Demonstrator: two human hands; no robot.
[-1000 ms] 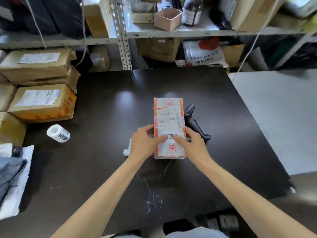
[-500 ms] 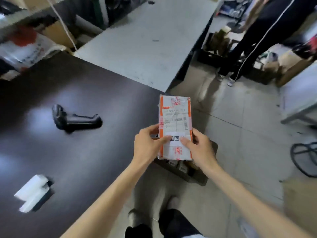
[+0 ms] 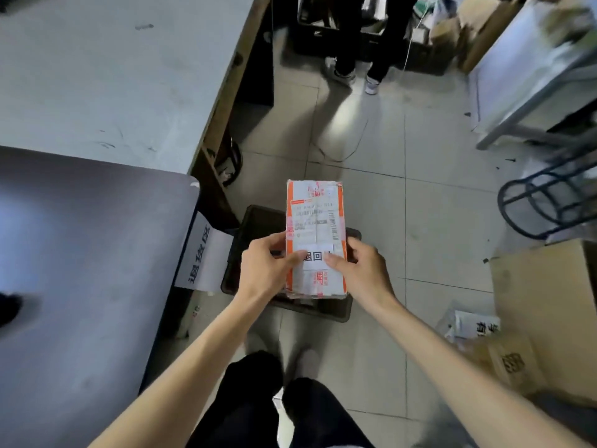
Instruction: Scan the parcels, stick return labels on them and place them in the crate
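Between the two hands: parcel (image 3: pixel 315 221), a long white box with orange-printed tape along its edges, held flat with its top face up and its long axis pointing away from the person.
Left hand (image 3: pixel 263 270): grips the parcel's near left side, fingers curled along the edge, thumb lying on the top face at the left end of the return label (image 3: pixel 315 256).
Right hand (image 3: pixel 363 270): grips the near right side the same way, fingers wrapped round the edge, thumb tip on the right end of that label.
Return label: a white strip with bold black characters, stuck across the top face between the two thumbs; just beyond the thumbs sits a shipping label (image 3: pixel 315 218) with a barcode along its right edge.
Crate (image 3: pixel 256 223): dark, standing on the floor (image 3: pixel 371 189) directly beneath both hands. The parcel is held above it and hides most of its opening, so its contents cannot be made out.
Left of the left hand: dark counter (image 3: pixel 80 270), with a white paper sign (image 3: pixel 203 257) hanging from its edge just beside the crate.
Beyond the left hand: a grey counter (image 3: pixel 113 76) butting against the dark one.
Right of the right hand: cardboard boxes (image 3: pixel 549 302) on the floor, and farther off a dark metal frame (image 3: pixel 549 202).
Far beyond the fingertips: another person's legs (image 3: pixel 355 43) in dark trousers, standing by black crates.
Below the forearms: own legs (image 3: pixel 274 409) in dark trousers.
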